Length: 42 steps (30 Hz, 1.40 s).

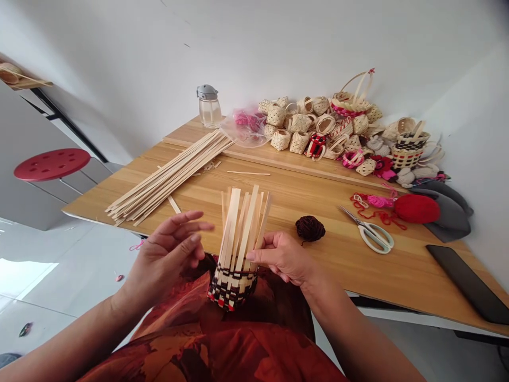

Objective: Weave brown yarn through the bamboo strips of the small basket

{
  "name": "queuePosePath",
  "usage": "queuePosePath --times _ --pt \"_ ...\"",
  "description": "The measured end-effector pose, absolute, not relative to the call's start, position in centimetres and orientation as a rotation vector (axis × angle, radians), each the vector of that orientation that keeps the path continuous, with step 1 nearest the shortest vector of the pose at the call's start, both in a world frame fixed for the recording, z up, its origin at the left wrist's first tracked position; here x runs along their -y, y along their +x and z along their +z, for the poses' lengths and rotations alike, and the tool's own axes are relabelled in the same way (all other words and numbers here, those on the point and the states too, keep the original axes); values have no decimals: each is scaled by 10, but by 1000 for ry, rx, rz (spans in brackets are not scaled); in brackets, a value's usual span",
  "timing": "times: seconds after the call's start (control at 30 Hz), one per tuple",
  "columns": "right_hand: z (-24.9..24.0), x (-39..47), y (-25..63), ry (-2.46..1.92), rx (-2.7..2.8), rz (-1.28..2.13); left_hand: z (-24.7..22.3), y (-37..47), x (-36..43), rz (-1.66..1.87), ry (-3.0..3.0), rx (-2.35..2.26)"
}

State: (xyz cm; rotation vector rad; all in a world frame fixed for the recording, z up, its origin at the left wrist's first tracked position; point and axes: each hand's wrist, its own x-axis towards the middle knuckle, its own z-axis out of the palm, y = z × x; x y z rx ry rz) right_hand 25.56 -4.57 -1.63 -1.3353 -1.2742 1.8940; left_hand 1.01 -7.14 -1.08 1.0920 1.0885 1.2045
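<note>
A small half-woven basket [233,284] rests upright on my lap at the table's front edge. Dark brown yarn and a little red run around its lower wall, and long pale wooden strips [234,223] stand up from it. My right hand [280,254] pinches the strips on the basket's right side between thumb and fingers. To the left of the basket, apart from it, my left hand [170,244] is raised with its fingers spread and slightly blurred. A ball of dark brown yarn [310,228] lies on the table beyond my right hand.
Scissors [371,233], red yarn [417,208] and a black phone [469,281] lie on the right of the wooden table [318,185]. A bundle of strips [175,175] is at left. Behind are a bottle [209,109] and several small woven baskets [300,123]. A red stool [51,163] stands left.
</note>
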Motion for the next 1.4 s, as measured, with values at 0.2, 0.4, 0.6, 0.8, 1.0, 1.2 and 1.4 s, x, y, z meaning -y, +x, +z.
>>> queuePosePath --times 0.2,0.4,0.6,0.8,1.0,1.2,1.4 --pt "-13 49 250 -1343 1259 1883 15 28 71 699 1664 -1179" --pt "-11 51 248 -1228 1240 1941 11 42 63 603 1469 -1225" --pt "-15 48 250 -1260 1323 1923 3 47 61 627 1418 -1270" --pt "-18 48 262 -1190 1413 1902 1 41 63 553 1490 -1168" --pt "-13 53 261 -1215 1557 1818 0 40 62 483 1641 -1182" --pt "-12 55 255 -1315 1634 1662 -10 44 66 530 1705 -1258" --pt "-14 57 257 -1368 1709 1549 -12 47 66 565 1651 -1267"
